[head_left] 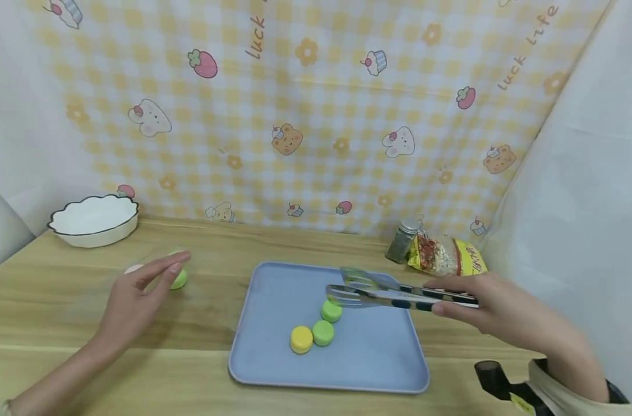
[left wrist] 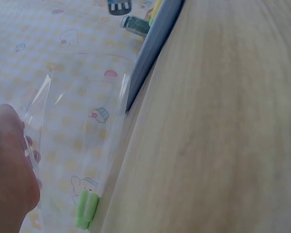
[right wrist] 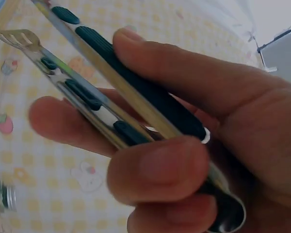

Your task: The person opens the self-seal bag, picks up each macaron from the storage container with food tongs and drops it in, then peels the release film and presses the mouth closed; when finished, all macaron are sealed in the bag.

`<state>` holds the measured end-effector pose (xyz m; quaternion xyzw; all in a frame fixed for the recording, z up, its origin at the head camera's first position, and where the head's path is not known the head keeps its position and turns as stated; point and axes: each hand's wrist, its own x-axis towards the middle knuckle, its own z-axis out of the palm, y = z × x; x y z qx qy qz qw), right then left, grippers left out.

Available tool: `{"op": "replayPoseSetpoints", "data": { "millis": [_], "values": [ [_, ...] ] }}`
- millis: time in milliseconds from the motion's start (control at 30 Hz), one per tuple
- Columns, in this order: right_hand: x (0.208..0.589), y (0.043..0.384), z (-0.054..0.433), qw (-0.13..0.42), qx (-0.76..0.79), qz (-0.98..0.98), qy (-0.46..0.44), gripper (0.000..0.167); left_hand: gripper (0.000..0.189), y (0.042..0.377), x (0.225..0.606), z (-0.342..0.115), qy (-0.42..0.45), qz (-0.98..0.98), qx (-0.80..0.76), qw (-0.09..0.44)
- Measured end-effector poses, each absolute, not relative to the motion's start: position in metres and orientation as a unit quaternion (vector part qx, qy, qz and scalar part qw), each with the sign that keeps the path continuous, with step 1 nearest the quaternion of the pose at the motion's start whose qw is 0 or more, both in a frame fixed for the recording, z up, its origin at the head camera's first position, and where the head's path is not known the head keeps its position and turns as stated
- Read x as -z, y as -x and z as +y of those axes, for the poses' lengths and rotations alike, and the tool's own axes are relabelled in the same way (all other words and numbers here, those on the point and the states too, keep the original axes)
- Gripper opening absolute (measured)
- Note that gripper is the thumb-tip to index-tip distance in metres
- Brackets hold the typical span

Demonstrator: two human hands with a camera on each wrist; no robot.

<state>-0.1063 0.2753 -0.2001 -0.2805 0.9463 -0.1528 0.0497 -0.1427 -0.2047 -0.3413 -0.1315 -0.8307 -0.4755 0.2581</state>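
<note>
My left hand (head_left: 134, 300) grips a clear plastic box (left wrist: 48, 97) by its side wall, with fingers showing through the plastic in the left wrist view. A green macaron (head_left: 178, 280) sits inside the box, and a pale round piece (head_left: 133, 268) shows partly behind the hand. My right hand (head_left: 495, 300) holds metal serving tongs (head_left: 383, 296) with dark green grip pads, their arms spread slightly and nothing between the slotted ends. The tongs hover over a blue tray (head_left: 274, 283). On it lie two green macarons (head_left: 323, 333) and a yellow macaron (head_left: 301, 340), grouped together.
A white scalloped dish (head_left: 95, 222) with a dark rim stands at the back left of the wooden table (head_left: 191, 375). Behind the tray's right corner are a spice jar (head_left: 403, 240) and a yellow food packet (head_left: 446, 256). A checked cloth (head_left: 316, 115) hangs behind.
</note>
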Motion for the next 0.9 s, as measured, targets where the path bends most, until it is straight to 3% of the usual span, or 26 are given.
{"op": "replayPoseSetpoints", "data": {
  "millis": [167,333,767,900],
  "values": [
    [0.206,0.119,0.277,0.118,0.183,0.943,0.251,0.044,0.025,0.142,0.345,-0.205,0.127,-0.828,0.482,0.256],
    [0.213,0.13,0.273,0.136,0.192,0.933,0.272,0.042,0.025,0.142,0.346,-0.204,0.133,-0.827,0.48,0.262],
    [0.223,0.14,0.268,0.108,0.187,0.919,0.329,0.036,0.024,0.141,0.341,-0.201,0.133,-0.828,0.478,0.261],
    [0.222,0.138,0.269,0.074,0.18,0.922,0.333,0.034,0.025,0.139,0.338,-0.202,0.132,-0.829,0.478,0.258]
  ]
}}
